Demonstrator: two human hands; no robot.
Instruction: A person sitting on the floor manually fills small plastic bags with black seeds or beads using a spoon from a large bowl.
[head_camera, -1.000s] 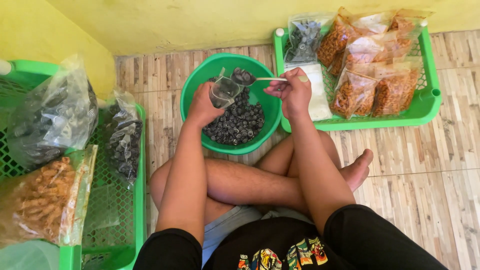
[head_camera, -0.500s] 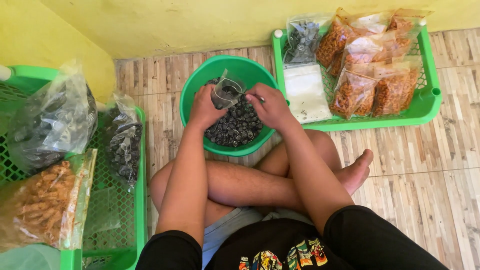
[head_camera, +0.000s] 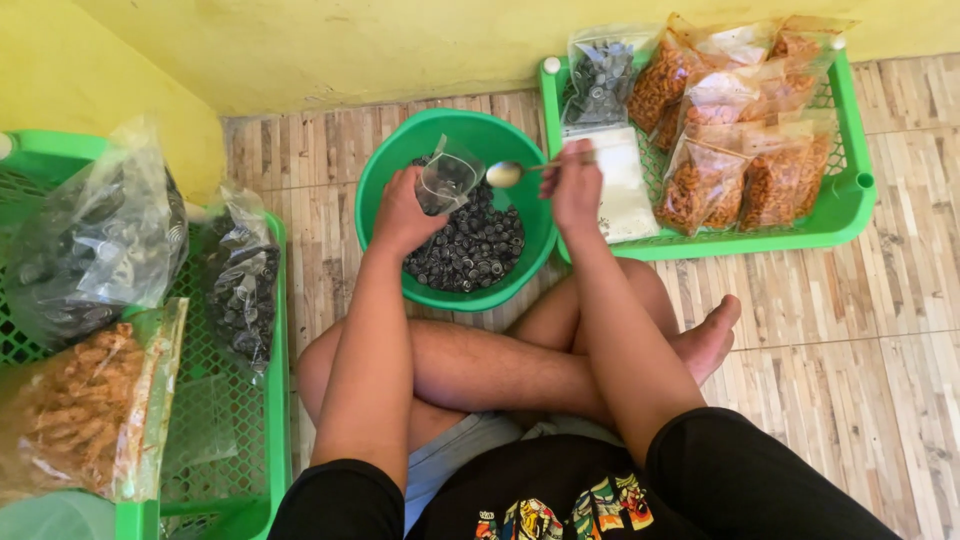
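I sit cross-legged on the floor behind a green round basin (head_camera: 395, 165) holding many small dark round snacks (head_camera: 470, 250). My left hand (head_camera: 400, 210) holds a small clear plastic bag (head_camera: 447, 180) open over the basin. My right hand (head_camera: 575, 185) grips a metal spoon (head_camera: 510, 173), its bowl level and close beside the bag's mouth. The spoon's bowl looks empty.
A green tray (head_camera: 850, 190) at the right holds several sealed bags of orange snacks (head_camera: 705, 185), one bag of dark snacks (head_camera: 600, 75) and a white stack (head_camera: 622, 190). A green basket (head_camera: 275, 400) at the left holds larger bags of dark (head_camera: 95, 240) and orange snacks (head_camera: 75, 410). A yellow wall stands behind.
Half a second ago the right hand was down in the basin among the dark snacks. It has now risen with the spoon to beside the bag. The left hand stayed put.
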